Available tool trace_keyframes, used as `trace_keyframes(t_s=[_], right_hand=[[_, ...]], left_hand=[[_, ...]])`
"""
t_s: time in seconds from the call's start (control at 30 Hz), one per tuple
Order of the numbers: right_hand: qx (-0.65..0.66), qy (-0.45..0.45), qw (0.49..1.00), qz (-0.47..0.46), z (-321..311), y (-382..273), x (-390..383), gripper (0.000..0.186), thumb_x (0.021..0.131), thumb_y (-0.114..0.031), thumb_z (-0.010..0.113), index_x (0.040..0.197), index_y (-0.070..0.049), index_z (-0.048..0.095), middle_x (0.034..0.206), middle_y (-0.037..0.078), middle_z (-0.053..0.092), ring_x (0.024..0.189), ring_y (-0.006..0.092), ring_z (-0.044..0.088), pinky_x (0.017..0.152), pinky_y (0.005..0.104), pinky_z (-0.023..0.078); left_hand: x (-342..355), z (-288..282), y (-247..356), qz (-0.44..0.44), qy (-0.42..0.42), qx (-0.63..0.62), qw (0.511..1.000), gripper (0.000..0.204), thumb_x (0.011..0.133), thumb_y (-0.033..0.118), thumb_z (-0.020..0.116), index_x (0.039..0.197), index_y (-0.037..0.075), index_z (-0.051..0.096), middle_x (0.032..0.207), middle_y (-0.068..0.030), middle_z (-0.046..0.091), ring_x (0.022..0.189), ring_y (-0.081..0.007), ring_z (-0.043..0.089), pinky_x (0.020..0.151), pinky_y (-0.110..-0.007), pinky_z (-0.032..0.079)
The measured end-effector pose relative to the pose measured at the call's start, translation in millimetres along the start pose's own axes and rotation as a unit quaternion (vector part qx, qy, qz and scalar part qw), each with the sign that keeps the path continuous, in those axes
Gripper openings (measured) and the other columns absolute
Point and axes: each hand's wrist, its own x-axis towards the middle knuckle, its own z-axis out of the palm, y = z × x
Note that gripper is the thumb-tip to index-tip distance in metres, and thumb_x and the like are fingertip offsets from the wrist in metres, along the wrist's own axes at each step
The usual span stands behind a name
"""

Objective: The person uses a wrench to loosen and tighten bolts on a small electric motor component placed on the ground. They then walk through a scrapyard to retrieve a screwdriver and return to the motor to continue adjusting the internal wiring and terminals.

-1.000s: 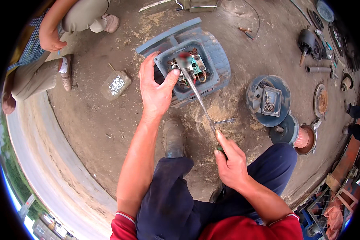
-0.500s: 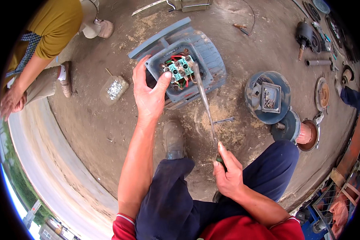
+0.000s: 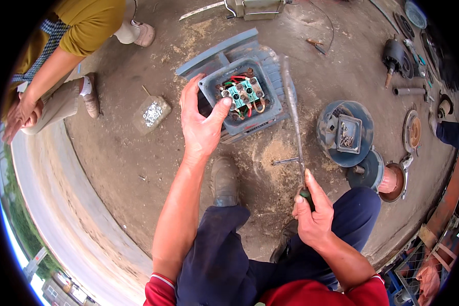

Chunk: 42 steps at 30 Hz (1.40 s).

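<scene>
Dusty concrete floor (image 3: 137,168) spreads outdoors, strewn with sawdust and motor parts; a round blue end cover (image 3: 344,133) lies to the right, and another person (image 3: 51,66) crouches at upper left. Ahead sits a grey-blue motor housing (image 3: 239,86), its terminal box open, showing a green block with red and yellow wires. Left hand (image 3: 201,127) rests open on the box rim, thumb touching the block. Right hand (image 3: 313,217) is closed around a long screwdriver (image 3: 292,117), held upright beside the housing.
</scene>
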Motion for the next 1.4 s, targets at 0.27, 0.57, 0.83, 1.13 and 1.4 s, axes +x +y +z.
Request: trace_keyframes(t_s=[0.27, 0.57, 0.83, 1.13, 1.4], right_hand=[[0.097, 0.054, 0.989, 0.100, 8.7, 37.3, -32.9, 0.054, 0.102, -0.003, 0.058, 0.154, -0.001, 0.042, 0.086, 0.002, 0.058, 0.063, 0.0066, 0.054, 0.058, 0.0235, 0.050], [0.096, 0.067, 0.988, 0.100, 2.1, 44.0, -37.2, 0.055, 0.101, -0.002, 0.058, 0.155, -0.003, 0.042, 0.084, 0.000, 0.057, 0.063, 0.0062, 0.054, 0.059, 0.0231, 0.049], [0.090, 0.050, 0.990, 0.097, 5.0, 47.6, -40.2, 0.056, 0.099, 0.003, 0.057, 0.153, -0.001, 0.044, 0.089, 0.003, 0.057, 0.064, 0.0070, 0.055, 0.059, 0.0233, 0.049], [0.088, 0.040, 0.989, 0.109, 7.6, 44.9, -42.7, 0.055, 0.098, 0.005, 0.057, 0.151, -0.001, 0.047, 0.089, 0.004, 0.057, 0.064, 0.0075, 0.056, 0.059, 0.0236, 0.049], [0.102, 0.050, 0.986, 0.124, 5.3, 44.9, -44.2, 0.055, 0.098, 0.006, 0.058, 0.151, -0.002, 0.047, 0.093, 0.004, 0.057, 0.065, 0.0074, 0.056, 0.059, 0.0237, 0.049]], left_hand=[[-11.6, -2.4, 41.6, 0.260, 0.035, 0.257, 0.930, 0.031, 0.078, 0.006, 0.080, 0.108, 0.006, 0.070, 0.140, -0.0187, 0.052, 0.138, -0.0421, 0.044, 0.113, -0.052, 0.036], [-5.7, 15.1, 53.0, 0.252, -0.016, 0.337, 0.907, 0.023, 0.077, 0.000, 0.076, 0.098, 0.009, 0.077, 0.140, -0.0190, 0.055, 0.139, -0.0438, 0.043, 0.114, -0.053, 0.036], [4.0, 11.3, 74.6, 0.267, -0.078, 0.400, 0.873, 0.022, 0.078, -0.001, 0.075, 0.098, 0.007, 0.074, 0.140, -0.0166, 0.056, 0.139, -0.0434, 0.043, 0.113, -0.053, 0.038], [5.3, 14.5, 62.0, 0.271, -0.050, 0.344, 0.897, 0.017, 0.078, -0.004, 0.071, 0.094, 0.002, 0.070, 0.138, -0.0182, 0.057, 0.138, -0.0428, 0.046, 0.112, -0.052, 0.039], [14.9, 20.4, 58.8, 0.315, 0.009, 0.378, 0.871, 0.017, 0.076, -0.004, 0.073, 0.091, 0.005, 0.071, 0.128, -0.0135, 0.063, 0.130, -0.0401, 0.053, 0.107, -0.051, 0.042]])
